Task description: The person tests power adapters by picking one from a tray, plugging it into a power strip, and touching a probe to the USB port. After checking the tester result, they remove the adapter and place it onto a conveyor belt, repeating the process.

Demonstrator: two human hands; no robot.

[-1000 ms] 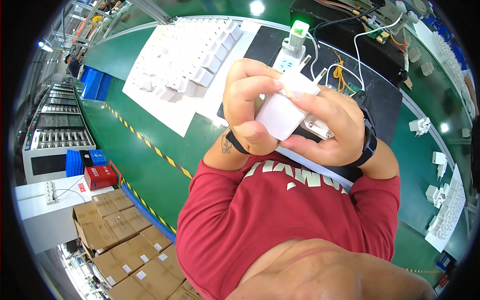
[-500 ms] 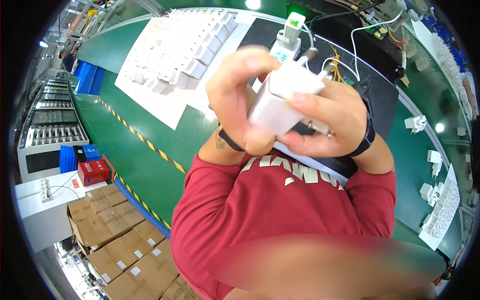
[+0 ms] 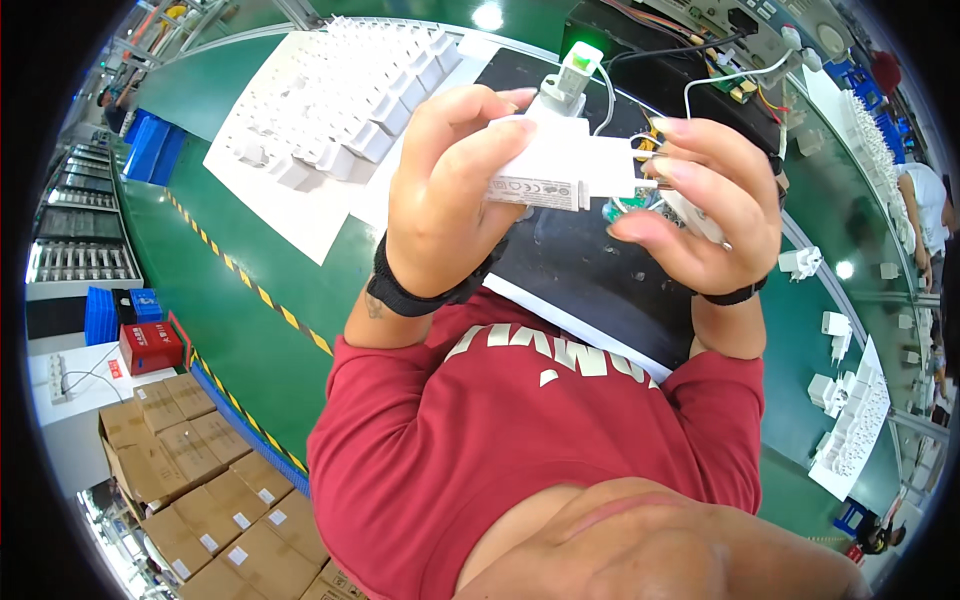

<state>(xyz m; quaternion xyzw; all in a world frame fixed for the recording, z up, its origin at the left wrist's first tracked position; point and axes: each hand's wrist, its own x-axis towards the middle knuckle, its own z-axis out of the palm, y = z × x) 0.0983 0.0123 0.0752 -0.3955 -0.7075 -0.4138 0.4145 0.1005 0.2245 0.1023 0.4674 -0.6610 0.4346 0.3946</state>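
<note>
In front of my chest, my left hand [image 3: 440, 190] is closed around a white charger [image 3: 565, 160], with its printed side toward me. Metal pins stick out of the charger's right end. My right hand [image 3: 735, 215] is curled beside those pins, its upper fingertips close to them; whether they touch I cannot tell. A small white plug piece [image 3: 692, 215] lies within the right hand's fingers, partly hidden by them. Behind the charger stands a white socket unit [image 3: 560, 98] with a green-lit plug-in device [image 3: 582, 58].
Rows of white chargers [image 3: 330, 110] stand on a white sheet at the left of the green bench. A black mat [image 3: 560, 255] lies beneath my hands, with wires and a circuit board. More white plugs [image 3: 845, 400] sit at the right. Cardboard boxes [image 3: 215, 480] are stacked lower left.
The charger has turned from tilted to nearly level, its printed side now showing. My right hand has moved away from the charger's body to its pin end.
</note>
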